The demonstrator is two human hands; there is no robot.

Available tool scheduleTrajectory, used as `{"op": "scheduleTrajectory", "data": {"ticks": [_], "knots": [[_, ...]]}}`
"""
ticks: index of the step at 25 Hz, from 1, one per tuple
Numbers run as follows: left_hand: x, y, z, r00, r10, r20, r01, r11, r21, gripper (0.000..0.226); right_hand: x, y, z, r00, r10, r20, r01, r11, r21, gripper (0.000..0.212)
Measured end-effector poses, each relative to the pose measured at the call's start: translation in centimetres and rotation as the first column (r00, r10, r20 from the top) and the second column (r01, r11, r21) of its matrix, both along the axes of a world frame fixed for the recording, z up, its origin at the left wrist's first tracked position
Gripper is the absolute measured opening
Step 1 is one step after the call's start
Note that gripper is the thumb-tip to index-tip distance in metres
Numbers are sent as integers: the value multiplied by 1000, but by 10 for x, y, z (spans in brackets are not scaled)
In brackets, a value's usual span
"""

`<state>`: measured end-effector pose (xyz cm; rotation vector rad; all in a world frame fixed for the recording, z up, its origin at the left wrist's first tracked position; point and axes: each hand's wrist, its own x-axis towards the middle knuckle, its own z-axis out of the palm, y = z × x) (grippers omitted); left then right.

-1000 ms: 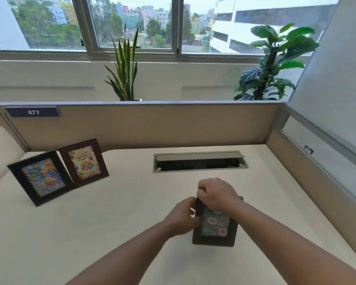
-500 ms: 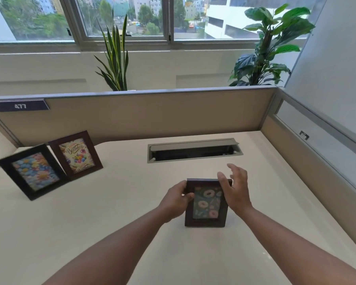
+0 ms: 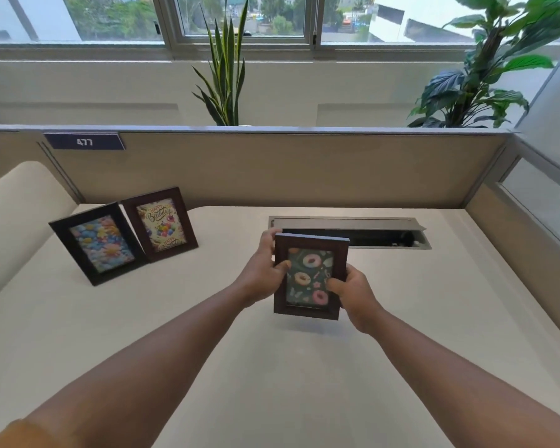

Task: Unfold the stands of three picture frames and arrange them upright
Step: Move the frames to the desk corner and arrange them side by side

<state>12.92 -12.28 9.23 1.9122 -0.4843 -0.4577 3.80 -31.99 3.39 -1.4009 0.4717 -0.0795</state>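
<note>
A brown frame with a doughnut picture [image 3: 309, 277] is held upright, lifted slightly above the cream desk [image 3: 272, 367], its shadow below it. My left hand [image 3: 263, 273] grips its left edge, thumb on the glass. My right hand [image 3: 353, 294] grips its lower right edge. Its stand is hidden behind it. Two other frames stand upright at the far left: a black frame with a flower picture [image 3: 99, 242] and, touching its right side, a brown frame with a birthday picture [image 3: 160, 224].
An open grey cable tray [image 3: 353, 232] is sunk into the desk just behind the held frame. Beige partition walls [image 3: 272, 169] close the desk at the back and right. Plants stand beyond the partition.
The doughnut frame rose from resting on the desk to being held up. My right hand, open above it half a second ago, now grips its right edge. The view tilted down.
</note>
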Motion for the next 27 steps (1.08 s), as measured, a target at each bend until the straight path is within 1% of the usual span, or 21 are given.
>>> {"op": "scheduleTrajectory", "data": {"ticks": [1, 2, 5, 7, 11, 14, 17, 20, 23, 27], "knots": [[9, 7, 4, 996, 12, 88, -14, 1000, 24, 62, 11, 6, 1, 1000, 19, -3, -19, 1000, 18, 25], [19, 15, 9, 983, 22, 182, -34, 997, 63, 66, 24, 13, 0, 999, 31, -7, -31, 999, 34, 24], [58, 40, 17, 918, 30, 396, -102, 981, 163, 47, 65, 33, -3, 998, 50, -23, -49, 997, 64, 23], [83, 59, 21, 878, 22, 478, -148, 963, 227, 41, 94, 46, -4, 997, 70, -32, -67, 995, 74, 24], [133, 88, 23, 806, -5, 592, -227, 921, 317, 38, 160, 71, -8, 994, 98, -45, -93, 991, 95, 24], [176, 104, 19, 728, -57, 684, -305, 866, 397, 38, 214, 90, -15, 993, 114, -35, -110, 988, 104, 26], [215, 116, 11, 675, -92, 732, -383, 804, 455, 43, 261, 102, -26, 992, 125, -20, -122, 986, 110, 27], [245, 126, 4, 657, -150, 739, -397, 764, 508, 52, 299, 108, -35, 993, 113, -31, -111, 992, 65, 27], [265, 134, 0, 643, -172, 746, -409, 747, 524, 56, 322, 112, -42, 992, 126, -26, -124, 991, 52, 27], [275, 140, -4, 662, -178, 728, -398, 739, 543, 60, 339, 118, -53, 989, 149, 0, -149, 986, 74, 27]]}}
